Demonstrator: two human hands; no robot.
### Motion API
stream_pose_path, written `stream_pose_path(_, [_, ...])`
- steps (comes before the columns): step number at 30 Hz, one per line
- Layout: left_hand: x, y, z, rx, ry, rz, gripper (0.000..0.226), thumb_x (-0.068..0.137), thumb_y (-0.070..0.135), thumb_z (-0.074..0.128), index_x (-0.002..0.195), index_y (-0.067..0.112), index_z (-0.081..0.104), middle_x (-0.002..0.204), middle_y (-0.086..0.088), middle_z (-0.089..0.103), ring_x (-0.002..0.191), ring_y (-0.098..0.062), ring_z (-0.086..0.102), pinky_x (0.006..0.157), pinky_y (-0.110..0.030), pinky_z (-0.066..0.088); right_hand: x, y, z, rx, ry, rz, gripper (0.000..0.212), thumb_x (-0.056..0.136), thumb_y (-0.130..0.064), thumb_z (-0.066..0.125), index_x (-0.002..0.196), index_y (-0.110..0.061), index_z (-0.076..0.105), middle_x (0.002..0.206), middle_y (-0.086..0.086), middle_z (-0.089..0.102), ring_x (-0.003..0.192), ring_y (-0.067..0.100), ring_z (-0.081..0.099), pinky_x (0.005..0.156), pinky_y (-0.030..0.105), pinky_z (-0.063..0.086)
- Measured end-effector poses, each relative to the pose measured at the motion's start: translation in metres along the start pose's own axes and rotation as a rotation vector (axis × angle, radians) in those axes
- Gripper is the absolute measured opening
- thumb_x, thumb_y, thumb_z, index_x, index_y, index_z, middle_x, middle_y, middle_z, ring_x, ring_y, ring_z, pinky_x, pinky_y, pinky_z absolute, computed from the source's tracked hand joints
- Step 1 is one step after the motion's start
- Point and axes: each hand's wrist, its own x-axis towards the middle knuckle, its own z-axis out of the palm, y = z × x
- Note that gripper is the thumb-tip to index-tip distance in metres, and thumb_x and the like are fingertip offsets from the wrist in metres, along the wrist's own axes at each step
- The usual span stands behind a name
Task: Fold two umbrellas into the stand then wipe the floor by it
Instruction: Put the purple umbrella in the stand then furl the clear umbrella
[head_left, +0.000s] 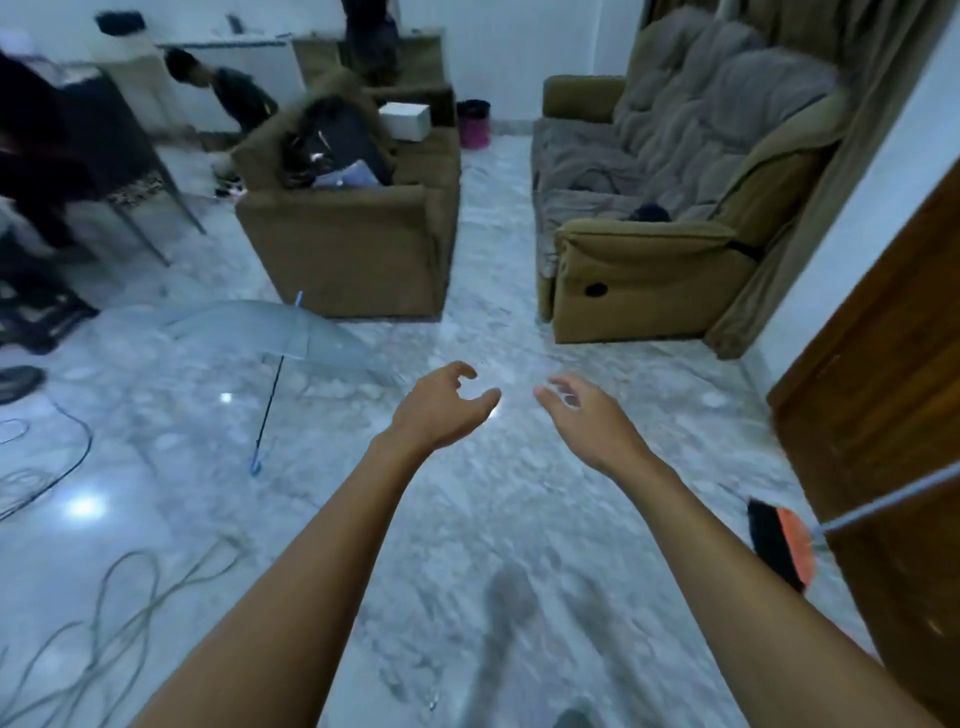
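Both hands, left hand (441, 410) and right hand (587, 415), hover empty with loosely spread fingers over the marble floor (467, 519); an open clear umbrella (260, 332) lies before a brown armchair (353, 244).

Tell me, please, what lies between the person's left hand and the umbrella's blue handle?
Nothing: in the head view, only bare marble floor shows between the left hand and the handle of the open clear umbrella.

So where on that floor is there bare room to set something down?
Bare floor runs between the armchair and the sofa, and nearer, between the umbrella and the door. Crowded: cables at the left, a broom by the door.
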Motion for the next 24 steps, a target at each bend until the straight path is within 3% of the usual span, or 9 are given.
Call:
stream_pose_path(10, [0.063, -0.1, -0.059, -0.132, 0.172, -0.321, 0.049, 0.084, 0.052, 0.065, 0.123, 0.023, 0.059, 0.122, -0.002, 0.061, 0.105, -0.015, 0.057, 0.084, -0.027, 0.043, 0.126, -0.054, 0.124, 0.05, -0.387, -0.131, 0.049, 0.097, -0.056, 0.05, 0.135, -0.026, 0.055, 0.139, -0.002, 0.057, 0.125, 0.015, 0.054, 0.1, 0.036, 0.047])
stream_pose_path(15, [0.073, -0.167, -0.112, -0.204, 0.282, -0.455, 0.049, 0.084, 0.052, 0.065, 0.123, 0.023, 0.059, 0.121, -0.004, 0.062, 0.106, -0.017, 0.059, 0.086, -0.029, 0.047, 0.156, -0.108, 0.195, 0.031, -0.553, -0.194, 0.044, 0.099, -0.049, 0.05, 0.135, -0.025, 0.056, 0.132, -0.006, 0.058, 0.118, 0.012, 0.055, 0.091, 0.028, 0.042])
stream_pose_path(19, [0.082, -0.238, -0.157, -0.254, 0.329, -0.499, 0.048, 0.086, 0.05, 0.064, 0.125, 0.023, 0.059, 0.118, -0.003, 0.061, 0.101, -0.015, 0.058, 0.069, -0.02, 0.04, 0.176, -0.15, 0.265, 0.094, -0.571, -0.2, 0.037, 0.1, -0.044, 0.052, 0.13, -0.024, 0.06, 0.12, -0.01, 0.059, 0.107, 0.007, 0.054, 0.086, 0.025, 0.04])
stream_pose_path(24, [0.112, -0.343, -0.214, -0.325, 0.311, -0.49, 0.039, 0.088, 0.044, 0.064, 0.123, 0.025, 0.059, 0.116, 0.0, 0.064, 0.103, -0.017, 0.061, 0.077, -0.023, 0.04, 0.204, -0.189, 0.373, 0.118, -0.553, -0.143, 0.037, 0.101, -0.039, 0.053, 0.131, -0.021, 0.061, 0.125, -0.004, 0.063, 0.113, 0.01, 0.058, 0.088, 0.023, 0.04])
